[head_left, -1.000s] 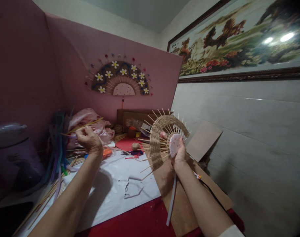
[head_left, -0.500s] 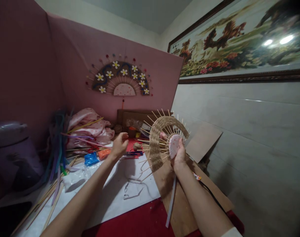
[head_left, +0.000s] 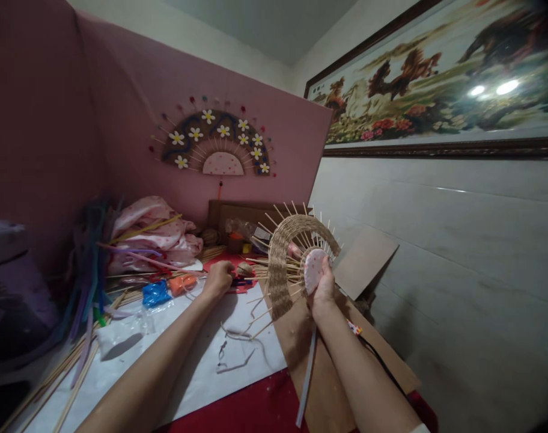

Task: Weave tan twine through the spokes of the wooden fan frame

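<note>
My right hand (head_left: 322,293) grips a half-round woven fan (head_left: 279,261) by its pink dotted centre piece, thumb on the front. Thin wooden sticks fan out through the fan's tan twine band, and their tips poke past the outer edge. My left hand (head_left: 219,279) is low over the table's far part, fingers curled down, and what lies under the fingertips is hidden. Just right of it are a small ball of twine (head_left: 244,269) and a dark blue slim object (head_left: 242,281), possibly scissors, on red material.
A finished fan with white flowers (head_left: 215,141) hangs on the pink board. At left are pink dotted cloth (head_left: 152,231), a blue packet (head_left: 155,294), an orange packet (head_left: 182,284) and long sticks. Brown cardboard (head_left: 328,361) and white paper (head_left: 197,373) cover the red table.
My left hand has dropped from above the table down beside the ball of twine, and its fingers have curled. My right hand still holds the fan. The view has shifted slightly.
</note>
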### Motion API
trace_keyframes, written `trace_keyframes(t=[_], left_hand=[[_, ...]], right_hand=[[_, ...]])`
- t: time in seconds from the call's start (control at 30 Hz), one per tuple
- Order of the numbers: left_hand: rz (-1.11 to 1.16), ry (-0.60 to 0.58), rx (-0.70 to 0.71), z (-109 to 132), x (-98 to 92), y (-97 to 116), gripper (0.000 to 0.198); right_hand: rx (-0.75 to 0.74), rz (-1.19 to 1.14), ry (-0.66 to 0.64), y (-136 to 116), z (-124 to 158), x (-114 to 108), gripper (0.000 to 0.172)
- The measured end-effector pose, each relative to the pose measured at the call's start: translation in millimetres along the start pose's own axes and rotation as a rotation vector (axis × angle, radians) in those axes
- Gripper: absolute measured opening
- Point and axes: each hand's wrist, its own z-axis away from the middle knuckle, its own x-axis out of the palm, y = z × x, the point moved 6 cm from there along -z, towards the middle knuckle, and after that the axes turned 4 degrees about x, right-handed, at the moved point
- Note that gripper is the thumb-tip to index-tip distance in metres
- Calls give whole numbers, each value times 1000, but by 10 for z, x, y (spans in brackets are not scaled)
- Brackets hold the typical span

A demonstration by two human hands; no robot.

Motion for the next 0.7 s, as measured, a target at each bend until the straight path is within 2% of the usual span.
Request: trace_keyframes(t=[0.2, 0.37, 0.47, 0.53, 0.63, 0.7], left_hand=[[-55, 281, 92, -2, -331, 85, 11], [82, 604, 87, 53, -593, 84, 9], [184, 694, 86, 62, -655, 90, 9], [390, 734, 113, 50, -680, 107, 5], [755, 712, 102, -5, -685, 131, 4], [769, 743, 77, -7, -742, 160, 4]], right_hand=[[-23, 1, -30, 9, 5, 11, 40], [-11, -9, -55, 22, 25, 30, 41], [-11, -16, -57, 9, 50, 38, 40], [-20, -14, -46, -6, 64, 37, 39], [-26, -1, -34, -20, 72, 37, 39], [-21, -3, -25, -20, 71, 34, 38]])
